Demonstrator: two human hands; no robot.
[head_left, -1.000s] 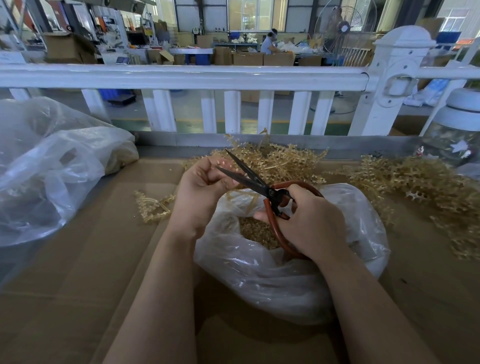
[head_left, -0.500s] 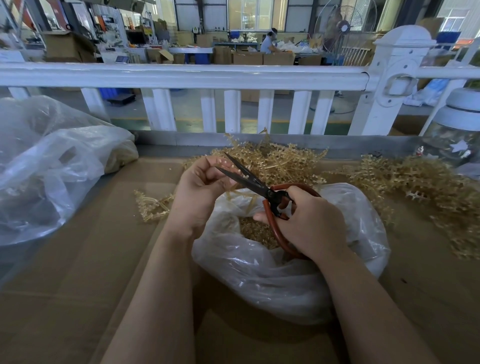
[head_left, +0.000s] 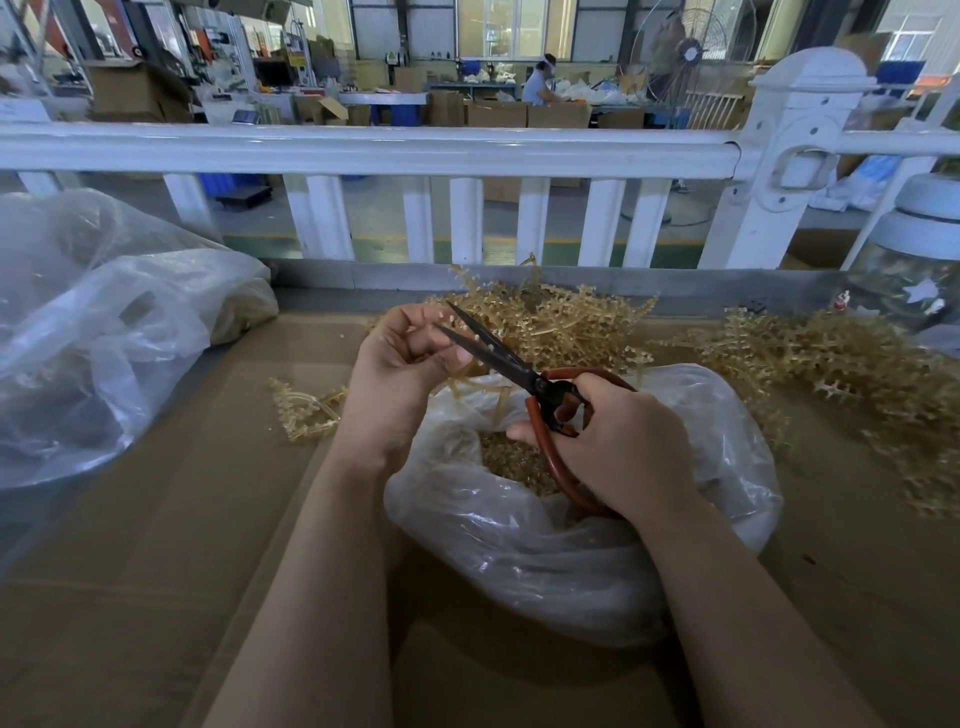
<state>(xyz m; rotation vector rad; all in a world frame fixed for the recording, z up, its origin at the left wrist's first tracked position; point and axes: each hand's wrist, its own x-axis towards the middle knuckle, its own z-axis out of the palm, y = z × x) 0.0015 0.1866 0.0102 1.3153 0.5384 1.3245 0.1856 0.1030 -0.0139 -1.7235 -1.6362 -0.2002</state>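
Observation:
My right hand (head_left: 618, 447) grips the red handles of black-bladed scissors (head_left: 498, 358), whose blades stand slightly apart and point up-left. My left hand (head_left: 400, 369) pinches a thin tan plastic sprue strip (head_left: 470, 387) with small parts on it, held right at the blades. Both hands hover over an open clear plastic bag (head_left: 582, 551) that holds small tan cut pieces (head_left: 511, 460). Most of the strip is hidden behind my left fingers.
Piles of tan sprue strips lie behind the bag (head_left: 550, 322) and at the right (head_left: 852, 374); one loose strip (head_left: 301, 410) lies left of my wrist. A large clear bag (head_left: 104, 332) fills the left. A white railing (head_left: 363, 150) borders the cardboard-covered table (head_left: 156, 545). A jar (head_left: 919, 265) stands far right.
My left hand has shifted the strip slightly at the blades; the scissors have stayed almost in place, their blades still slightly apart.

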